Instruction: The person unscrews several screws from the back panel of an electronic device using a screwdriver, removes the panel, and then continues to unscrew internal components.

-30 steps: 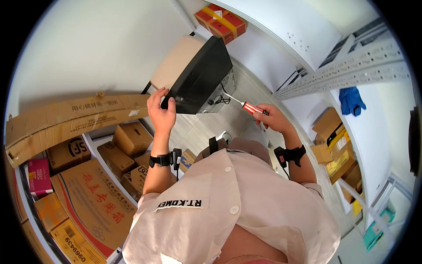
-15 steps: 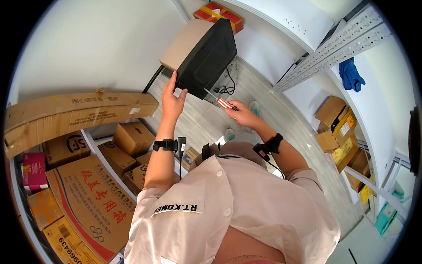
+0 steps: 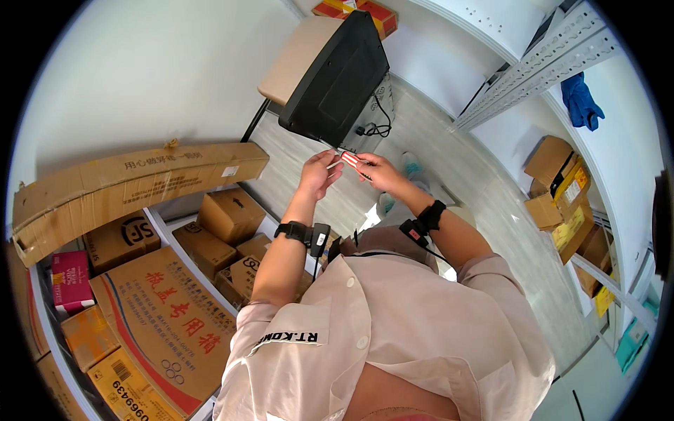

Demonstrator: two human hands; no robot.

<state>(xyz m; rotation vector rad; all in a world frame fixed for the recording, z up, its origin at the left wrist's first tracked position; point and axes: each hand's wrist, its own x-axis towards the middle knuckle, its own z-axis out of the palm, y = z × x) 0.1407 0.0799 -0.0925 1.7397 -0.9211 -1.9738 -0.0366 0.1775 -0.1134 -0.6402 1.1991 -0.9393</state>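
Note:
My right hand (image 3: 380,172) grips a screwdriver by its red-and-white striped handle (image 3: 351,160). Its thin shaft points up and left at the lower corner of a black, flat-backed appliance (image 3: 335,81), which stands tilted ahead of me. My left hand (image 3: 319,175) has its thumb and fingers pinched together close to the shaft, just below that corner. Whatever is between those fingertips is too small to make out. A black power cord with a plug (image 3: 372,129) hangs in a loop to the right of the appliance.
A beige seat-like surface (image 3: 298,59) with a black leg lies behind the appliance. To the left, a long carton (image 3: 133,179) rests above a shelf of several cardboard boxes (image 3: 165,316). A perforated white shelf post (image 3: 533,70), blue gloves (image 3: 581,102) and opened cartons (image 3: 554,182) are on the right.
My left hand has left the appliance's side edge and moved down and right to the screwdriver's shaft, its fingers closing. The right hand keeps the screwdriver, and the view has shifted slightly.

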